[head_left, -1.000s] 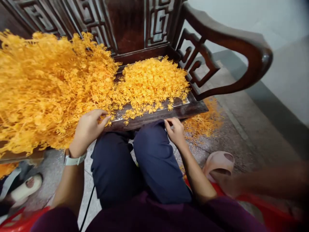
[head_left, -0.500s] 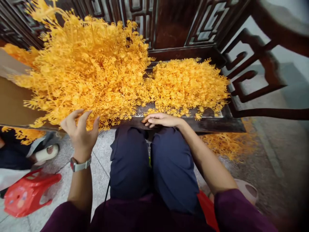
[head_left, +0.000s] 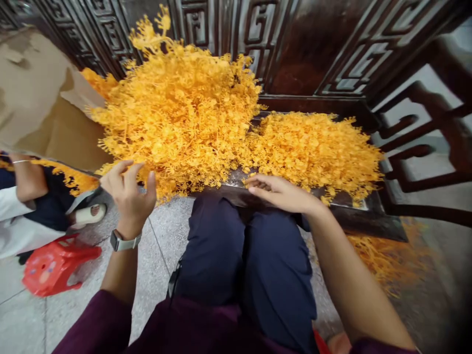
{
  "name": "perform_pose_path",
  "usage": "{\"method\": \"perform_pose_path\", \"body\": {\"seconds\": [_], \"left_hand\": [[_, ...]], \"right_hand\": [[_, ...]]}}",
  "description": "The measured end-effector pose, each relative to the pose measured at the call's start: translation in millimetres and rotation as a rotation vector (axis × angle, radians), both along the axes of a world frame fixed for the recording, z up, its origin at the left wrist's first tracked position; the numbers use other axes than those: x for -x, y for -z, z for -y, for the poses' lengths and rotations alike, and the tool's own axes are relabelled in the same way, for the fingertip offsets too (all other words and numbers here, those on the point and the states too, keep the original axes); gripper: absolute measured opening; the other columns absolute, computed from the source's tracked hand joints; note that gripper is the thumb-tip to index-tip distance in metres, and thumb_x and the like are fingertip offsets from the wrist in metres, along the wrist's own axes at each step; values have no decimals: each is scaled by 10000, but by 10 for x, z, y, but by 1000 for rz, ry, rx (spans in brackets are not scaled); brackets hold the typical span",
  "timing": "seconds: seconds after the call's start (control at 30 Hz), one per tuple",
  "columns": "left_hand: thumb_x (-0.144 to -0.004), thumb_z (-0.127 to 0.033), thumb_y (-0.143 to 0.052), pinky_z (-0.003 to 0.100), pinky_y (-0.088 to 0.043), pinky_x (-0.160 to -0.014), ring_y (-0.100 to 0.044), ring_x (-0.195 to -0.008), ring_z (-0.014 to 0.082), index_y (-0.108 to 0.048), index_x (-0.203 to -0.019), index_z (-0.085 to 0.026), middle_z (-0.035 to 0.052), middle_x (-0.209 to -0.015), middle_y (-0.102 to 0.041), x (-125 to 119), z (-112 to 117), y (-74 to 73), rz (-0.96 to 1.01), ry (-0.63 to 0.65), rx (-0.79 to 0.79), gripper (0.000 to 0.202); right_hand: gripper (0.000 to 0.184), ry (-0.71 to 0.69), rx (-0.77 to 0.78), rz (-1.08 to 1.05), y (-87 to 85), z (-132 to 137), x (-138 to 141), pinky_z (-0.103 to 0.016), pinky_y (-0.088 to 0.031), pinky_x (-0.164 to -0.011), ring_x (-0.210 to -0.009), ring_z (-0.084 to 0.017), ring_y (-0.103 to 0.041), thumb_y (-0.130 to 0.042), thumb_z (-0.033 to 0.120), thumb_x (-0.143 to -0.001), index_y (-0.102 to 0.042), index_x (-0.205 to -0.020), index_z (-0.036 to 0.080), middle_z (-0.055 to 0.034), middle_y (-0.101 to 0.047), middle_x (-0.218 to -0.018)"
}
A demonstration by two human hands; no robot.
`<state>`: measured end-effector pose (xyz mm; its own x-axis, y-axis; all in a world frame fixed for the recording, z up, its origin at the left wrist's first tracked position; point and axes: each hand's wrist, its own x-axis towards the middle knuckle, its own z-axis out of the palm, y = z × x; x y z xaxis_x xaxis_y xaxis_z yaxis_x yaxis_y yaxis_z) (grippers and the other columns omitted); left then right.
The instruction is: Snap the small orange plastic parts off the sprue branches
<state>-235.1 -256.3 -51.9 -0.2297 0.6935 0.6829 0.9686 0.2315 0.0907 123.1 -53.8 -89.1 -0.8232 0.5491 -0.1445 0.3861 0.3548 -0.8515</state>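
Lengthwise, the smaller yellow pile (head_left: 317, 147) follows the bench (head_left: 372, 223), left hand (head_left: 132, 196) splayed, right hand (head_left: 282, 193) loosely unclenched.

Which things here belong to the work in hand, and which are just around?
Likely in the work:
larger yellow pile, by the left hand
smaller yellow pile, by the right hand
wooden bench beneath both

Likely just around:
red stool
co-worker's pale slipper
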Motion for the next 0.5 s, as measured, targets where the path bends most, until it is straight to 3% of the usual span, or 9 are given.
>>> {"method": "perform_pose_path", "body": {"seconds": [0.1, 0.23, 0.37, 0.5], "left_hand": [[-1019, -356, -669, 678, -394, -1118, -589, -1317, 432, -662, -1362, -225, 220, -1356, -654, 268, 188, -169, 32, -86, -52, 368], [-1034, -406, -634, 618, -409, -1087, -604, -1264, 410, -701, -1293, -244, 186, -1300, -688, 538, 150, -442, 67, -30, 21, 312], [-1017, -425, -625, 576, -427, -1051, -643, -1118, 383, -738, -1114, -236, 152, -1107, -737, 700, -207, -704, 52, 23, 83, 240], [-919, -378, -688, 589, -443, -1026, -645, -1057, 413, -694, -867, -213, 163, -940, -716, 892, -616, -793, 94, 22, 253, 174]], "right_hand": [[387, -112, -107, 89, -282, 39, 172, -389, -570, -862, -993, -279, -760, -584, 510, -1032, -760, -1254, 247, -102, -804, -1160], [278, -142, -303, 238, -485, -33, 546, -392, -519, -718, -701, -258, -696, -693, 486, -965, -783, -934, 224, -108, -758, -834], [369, -65, -551, 438, -441, -212, 880, -425, -509, -668, -661, -292, -677, -766, 473, -902, -703, -662, 200, -124, -633, -608], [414, 29, -494, 594, -315, -345, 942, -500, -565, -754, -821, -387, -753, -822, 540, -837, -727, -636, 192, -186, -702, -677]]}}
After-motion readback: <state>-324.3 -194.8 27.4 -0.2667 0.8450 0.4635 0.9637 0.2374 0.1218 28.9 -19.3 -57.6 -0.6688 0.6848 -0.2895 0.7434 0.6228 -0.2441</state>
